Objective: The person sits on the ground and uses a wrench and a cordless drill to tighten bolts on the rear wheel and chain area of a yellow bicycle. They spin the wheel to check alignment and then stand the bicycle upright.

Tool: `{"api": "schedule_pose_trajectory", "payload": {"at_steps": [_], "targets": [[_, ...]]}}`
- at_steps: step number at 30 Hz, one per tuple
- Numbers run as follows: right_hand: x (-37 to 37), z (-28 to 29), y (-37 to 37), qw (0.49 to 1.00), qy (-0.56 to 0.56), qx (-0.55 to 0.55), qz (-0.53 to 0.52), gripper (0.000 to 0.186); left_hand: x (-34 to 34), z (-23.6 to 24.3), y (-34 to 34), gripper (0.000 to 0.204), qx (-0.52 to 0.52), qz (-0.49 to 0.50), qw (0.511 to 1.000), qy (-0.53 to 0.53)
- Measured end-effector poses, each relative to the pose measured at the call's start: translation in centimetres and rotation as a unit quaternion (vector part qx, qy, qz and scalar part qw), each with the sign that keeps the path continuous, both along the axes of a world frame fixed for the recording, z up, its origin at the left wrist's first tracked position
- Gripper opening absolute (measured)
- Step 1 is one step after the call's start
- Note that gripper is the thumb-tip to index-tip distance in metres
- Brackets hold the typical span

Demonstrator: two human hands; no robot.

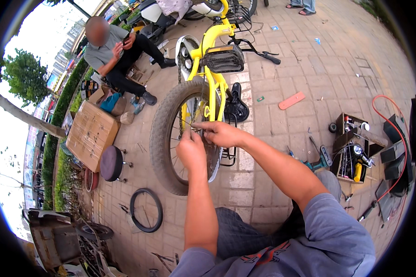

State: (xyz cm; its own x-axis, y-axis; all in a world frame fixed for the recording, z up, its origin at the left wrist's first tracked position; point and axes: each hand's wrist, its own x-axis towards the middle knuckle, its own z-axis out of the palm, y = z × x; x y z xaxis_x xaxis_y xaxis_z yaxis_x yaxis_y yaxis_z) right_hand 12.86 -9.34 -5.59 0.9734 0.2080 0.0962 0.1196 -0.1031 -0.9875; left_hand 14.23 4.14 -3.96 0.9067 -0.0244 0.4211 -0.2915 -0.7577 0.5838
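A yellow bicycle (216,34) stands upside down in front of me, its black saddle (237,104) on the paving. My left hand (192,150) is at the hub side of the fat-tyred wheel (164,138), fingertips pinched together and pointing up. Just right of it, my right hand (222,134) reaches in with its index finger stretched to the left and the other fingers curled. The fingertips of both hands nearly meet beside the chain and spokes. What they hold is too small to make out. A black pedal (224,59) sticks out above.
A wooden toolbox (349,161) and a teal cordless drill (322,158) lie at right, near a red hose (406,147). At left are a round stool (111,163), a cardboard box (91,134) and a loose tyre (146,210). A seated person (108,51) holds a phone at upper left.
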Motion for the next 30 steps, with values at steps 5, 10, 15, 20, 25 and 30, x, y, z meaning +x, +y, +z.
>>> {"api": "schedule_pose_trajectory", "payload": {"at_steps": [5,10,15,20,25,30], "targets": [[1.6,-1.3,-0.7,0.995,-0.080,-0.053,-0.012,0.047,0.0,0.3,-0.7,0.030,0.025,0.025,0.999,0.020],[1.3,-0.7,-1.0,0.999,-0.029,-0.001,0.021,0.044,0.4,-0.4,-0.3,0.030,0.022,0.019,1.000,0.012],[1.9,-1.8,-1.0,0.998,-0.050,0.045,0.003,0.041,0.3,-0.6,-1.2,0.024,0.045,0.019,0.999,-0.003],[1.5,-0.4,-1.9,0.999,0.006,0.020,-0.027,0.038,1.2,-2.1,-0.5,0.020,-0.118,-0.028,0.991,0.057],[1.6,-1.4,-2.1,0.998,0.000,0.066,-0.019,0.036,1.3,-2.5,-0.5,0.023,-0.242,-0.042,0.953,0.175],[1.0,-0.3,-2.0,0.993,-0.040,-0.021,-0.108,0.029,0.8,-2.1,-0.6,0.019,-0.327,-0.045,0.924,0.191]]}}
